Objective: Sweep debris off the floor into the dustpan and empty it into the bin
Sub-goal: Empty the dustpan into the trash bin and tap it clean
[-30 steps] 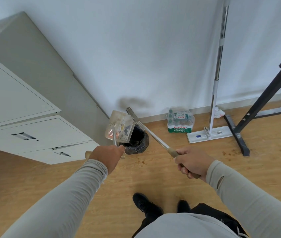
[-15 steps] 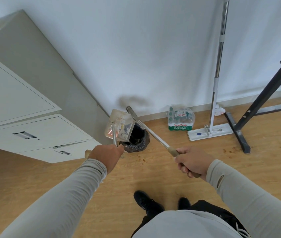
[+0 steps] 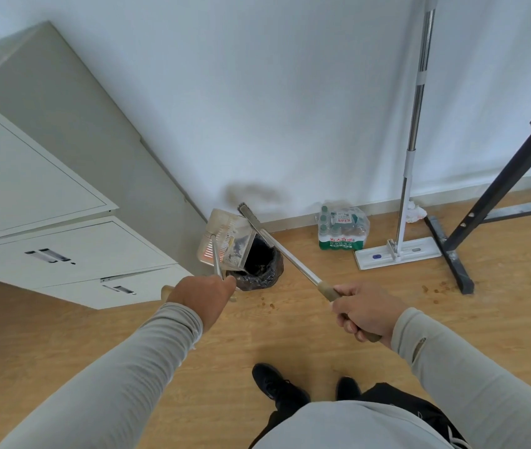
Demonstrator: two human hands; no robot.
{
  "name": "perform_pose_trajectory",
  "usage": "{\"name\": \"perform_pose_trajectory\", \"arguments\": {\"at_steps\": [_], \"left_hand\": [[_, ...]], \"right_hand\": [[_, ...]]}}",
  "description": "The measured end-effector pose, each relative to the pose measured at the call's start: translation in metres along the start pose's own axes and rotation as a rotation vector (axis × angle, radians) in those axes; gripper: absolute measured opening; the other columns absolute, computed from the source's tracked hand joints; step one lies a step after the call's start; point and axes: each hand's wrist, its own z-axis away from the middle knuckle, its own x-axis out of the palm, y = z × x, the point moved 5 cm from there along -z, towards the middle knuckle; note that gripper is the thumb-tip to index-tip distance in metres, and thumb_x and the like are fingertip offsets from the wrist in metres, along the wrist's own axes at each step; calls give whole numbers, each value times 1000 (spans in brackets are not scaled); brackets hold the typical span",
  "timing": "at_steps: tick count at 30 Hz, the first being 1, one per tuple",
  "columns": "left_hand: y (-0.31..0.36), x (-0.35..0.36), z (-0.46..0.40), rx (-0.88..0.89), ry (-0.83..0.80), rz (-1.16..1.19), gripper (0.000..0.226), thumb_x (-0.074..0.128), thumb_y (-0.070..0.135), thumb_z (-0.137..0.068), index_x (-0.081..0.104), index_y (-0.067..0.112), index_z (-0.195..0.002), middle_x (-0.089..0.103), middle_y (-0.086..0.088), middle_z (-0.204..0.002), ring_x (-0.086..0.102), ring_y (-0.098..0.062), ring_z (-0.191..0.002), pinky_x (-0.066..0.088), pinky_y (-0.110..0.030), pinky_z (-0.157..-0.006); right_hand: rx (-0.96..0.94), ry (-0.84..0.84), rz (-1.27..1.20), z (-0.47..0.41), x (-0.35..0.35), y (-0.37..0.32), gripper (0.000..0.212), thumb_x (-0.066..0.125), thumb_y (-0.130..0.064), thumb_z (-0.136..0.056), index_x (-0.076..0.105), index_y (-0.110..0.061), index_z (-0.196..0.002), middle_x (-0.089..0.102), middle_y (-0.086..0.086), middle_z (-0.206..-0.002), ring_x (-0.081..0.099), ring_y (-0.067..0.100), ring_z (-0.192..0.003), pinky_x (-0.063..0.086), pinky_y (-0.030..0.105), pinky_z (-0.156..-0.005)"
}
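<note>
Change: almost none; dustpan and broom stay in the same tilted pose over the bin.
Left hand (image 3: 200,297): clenched round the dustpan (image 3: 225,243) handle, pan tipped over the bin (image 3: 259,266) at 12 o'clock.
Right hand (image 3: 363,311): grasping the broom (image 3: 285,251) handle, head far, at the wall.

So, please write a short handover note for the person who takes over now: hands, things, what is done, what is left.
Left hand grips the dustpan handle; the dustpan is tipped over the black-lined bin.
Right hand grips the broom, its head up by the dustpan.
Done: a load collected, emptying under way.
Left: finish emptying; sweep the crumbs near the black stand.
</note>
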Motion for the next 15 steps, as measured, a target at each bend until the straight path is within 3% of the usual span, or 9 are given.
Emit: {"name": "perform_pose_trajectory", "arguments": {"at_steps": [15], "left_hand": [[3, 1, -8, -15, -3, 47, 24, 52, 7, -95, 48, 17, -116, 60, -3, -84, 63, -26, -70, 54, -36, -62]], "right_hand": [[15, 6, -27, -6, -9, 1, 23, 55, -6, -96, 64, -10, -117, 56, 10, -71, 46, 10, -45, 38, 23, -43]]}}
